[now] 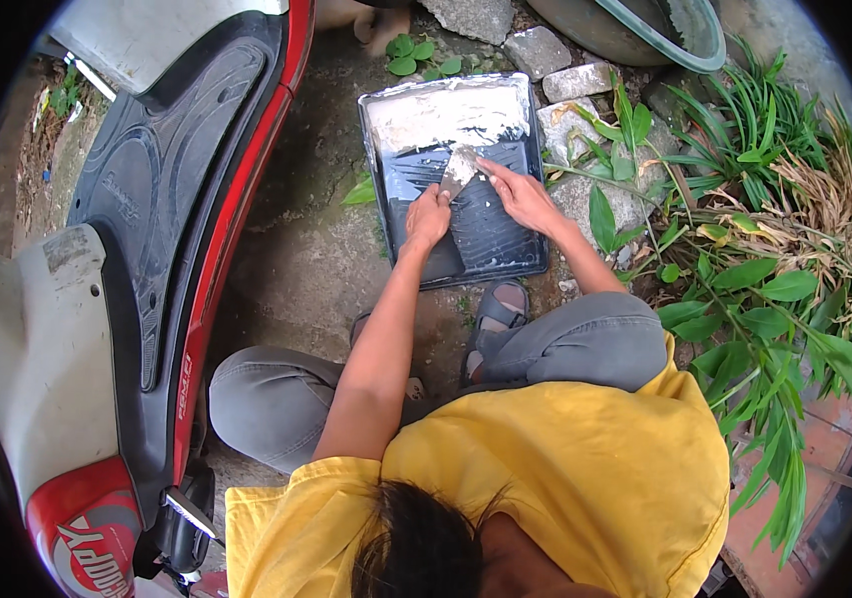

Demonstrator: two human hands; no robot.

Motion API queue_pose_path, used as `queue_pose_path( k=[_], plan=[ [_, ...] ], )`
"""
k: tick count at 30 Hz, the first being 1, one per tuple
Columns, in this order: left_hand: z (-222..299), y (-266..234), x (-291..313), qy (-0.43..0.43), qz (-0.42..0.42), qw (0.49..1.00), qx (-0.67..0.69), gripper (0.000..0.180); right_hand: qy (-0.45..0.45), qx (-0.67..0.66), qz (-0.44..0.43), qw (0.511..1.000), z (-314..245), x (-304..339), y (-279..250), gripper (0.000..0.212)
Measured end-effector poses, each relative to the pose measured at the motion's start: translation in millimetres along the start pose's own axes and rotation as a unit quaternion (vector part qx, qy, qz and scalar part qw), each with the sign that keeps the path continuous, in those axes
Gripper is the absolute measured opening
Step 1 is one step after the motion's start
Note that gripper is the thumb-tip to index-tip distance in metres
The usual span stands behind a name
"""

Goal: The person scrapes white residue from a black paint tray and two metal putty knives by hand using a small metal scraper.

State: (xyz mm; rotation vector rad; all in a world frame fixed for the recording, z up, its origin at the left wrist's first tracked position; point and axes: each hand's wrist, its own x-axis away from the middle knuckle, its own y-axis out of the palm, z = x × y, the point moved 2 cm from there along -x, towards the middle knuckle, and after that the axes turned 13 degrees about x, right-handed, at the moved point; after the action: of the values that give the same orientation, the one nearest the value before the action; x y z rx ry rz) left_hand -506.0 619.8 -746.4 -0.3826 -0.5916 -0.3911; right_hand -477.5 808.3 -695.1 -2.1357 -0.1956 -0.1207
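Note:
A black paint tray (542,234) lies on the ground in front of my feet. Thick white paste (446,112) covers its far end, and smears streak the dark ribbed slope. Over the tray's middle, my left hand (428,216) is closed round a putty knife (459,171) whose metal blade carries white paste. My right hand (528,202) comes in from the right with fingers bent and pressed together by the blade's edge. What those fingers grip is too small to make out.
A red and black motor scooter (162,199) stands close on my left. Broken bricks (577,83) and stones line the tray's far right side. A large basin (667,40) sits at the back right. Leafy plants (760,299) crowd the right.

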Motion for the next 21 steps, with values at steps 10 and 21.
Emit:
queue_pose_path(
  k=[10,21],
  plan=[
    [1.5,-6.1,0.6,-0.009,-0.007,1.000,-0.004,0.030,0.040,0.088,-0.104,0.990,-27.5,-3.3,-30.8,0.035],
    [-4.4,-19.1,4.5,0.006,0.006,1.000,0.012,0.032,0.230,-0.330,-0.139,0.905,8.2,46.2,-20.5,0.036]
  ],
)
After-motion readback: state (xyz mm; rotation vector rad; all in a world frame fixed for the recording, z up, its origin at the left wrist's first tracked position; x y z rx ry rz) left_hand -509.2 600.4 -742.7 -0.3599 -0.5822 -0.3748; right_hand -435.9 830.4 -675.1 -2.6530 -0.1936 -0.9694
